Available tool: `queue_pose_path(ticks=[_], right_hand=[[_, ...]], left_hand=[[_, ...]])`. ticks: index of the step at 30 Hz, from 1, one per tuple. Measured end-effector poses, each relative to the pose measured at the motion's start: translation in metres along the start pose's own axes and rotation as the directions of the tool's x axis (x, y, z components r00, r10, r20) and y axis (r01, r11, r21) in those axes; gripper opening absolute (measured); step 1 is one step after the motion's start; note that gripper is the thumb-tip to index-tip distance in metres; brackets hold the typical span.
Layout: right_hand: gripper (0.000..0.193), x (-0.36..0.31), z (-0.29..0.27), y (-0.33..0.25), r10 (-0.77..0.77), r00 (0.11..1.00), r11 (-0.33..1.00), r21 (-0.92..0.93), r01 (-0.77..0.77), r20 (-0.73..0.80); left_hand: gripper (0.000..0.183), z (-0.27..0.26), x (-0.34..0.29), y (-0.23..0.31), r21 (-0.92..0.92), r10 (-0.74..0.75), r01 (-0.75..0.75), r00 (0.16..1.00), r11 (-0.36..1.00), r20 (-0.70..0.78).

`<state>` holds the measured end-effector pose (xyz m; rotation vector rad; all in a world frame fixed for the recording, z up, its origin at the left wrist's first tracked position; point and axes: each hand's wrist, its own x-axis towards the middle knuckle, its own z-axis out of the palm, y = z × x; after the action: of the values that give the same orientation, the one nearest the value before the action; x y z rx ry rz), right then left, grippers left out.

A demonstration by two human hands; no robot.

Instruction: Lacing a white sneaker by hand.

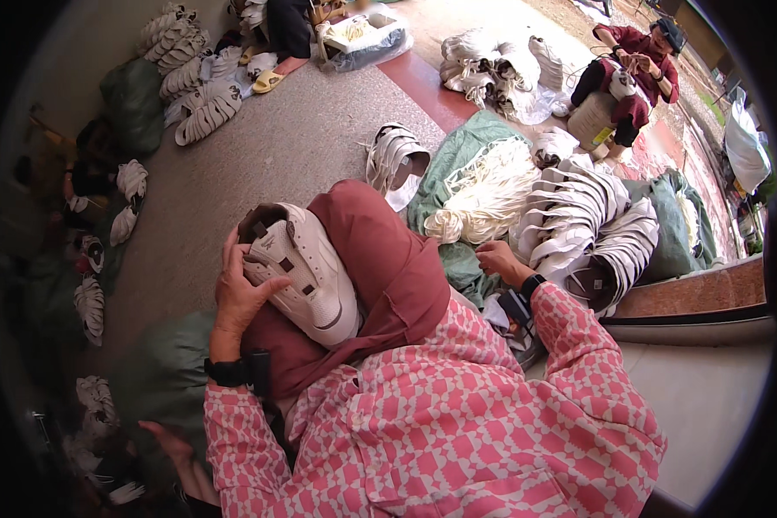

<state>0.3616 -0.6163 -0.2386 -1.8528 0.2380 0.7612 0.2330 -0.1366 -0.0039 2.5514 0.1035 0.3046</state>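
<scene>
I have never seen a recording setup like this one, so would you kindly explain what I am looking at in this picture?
Certainly. There is no robot here: these are a person's two bare hands. The only picture comes from a wide fisheye camera worn on that person's head and looking down, which is why edges bend near the dark rim.

The left hand holds a pale shoe over the lap, against a dark red cloth. The right hand is out to the side, near a heap of cream laces on green sacking; whether its fingers hold anything is too small to tell.

Beyond, stacked white shoe parts lie around, and a co-worker sits at the upper right.
</scene>
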Motion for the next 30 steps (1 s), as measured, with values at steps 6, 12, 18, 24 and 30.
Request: queue_pose_path(ticks=[6, 12, 18, 24, 30], right_hand=[[0.032, 0.043, 0.02, -0.016, -0.136, 0.991, 0.99, 0.037, 0.135, 0.006], [0.041, 0.104, 0.051, -0.021, -0.415, 0.905, 0.738, -0.547, 0.396, 0.096], [0.033, 0.154, 0.065, 0.021, -0.428, 0.888, 0.644, -0.633, 0.43, 0.167], [0.026, 0.125, 0.048, 0.034, -0.421, 0.881, 0.714, -0.678, 0.176, -0.216], [0.026, 0.117, 0.031, 0.036, -0.333, 0.901, 0.867, -0.466, 0.177, -0.278]], left_hand=[[0.081, -0.001, -0.011, 0.0, -0.017, 0.109, -0.108, 0.994, 0.994, 0.019], [0.083, 0.006, -0.014, 0.005, -0.015, 0.046, -0.046, 0.999, 0.999, 0.011], [0.085, 0.008, -0.012, 0.01, -0.126, -0.012, 0.018, 0.999, 0.992, 0.048], [0.086, 0.009, -0.011, 0.012, -0.186, -0.058, 0.072, 0.995, 0.98, 0.082], [0.086, 0.009, -0.012, 0.014, -0.207, -0.056, 0.068, 0.996, 0.976, 0.066]])
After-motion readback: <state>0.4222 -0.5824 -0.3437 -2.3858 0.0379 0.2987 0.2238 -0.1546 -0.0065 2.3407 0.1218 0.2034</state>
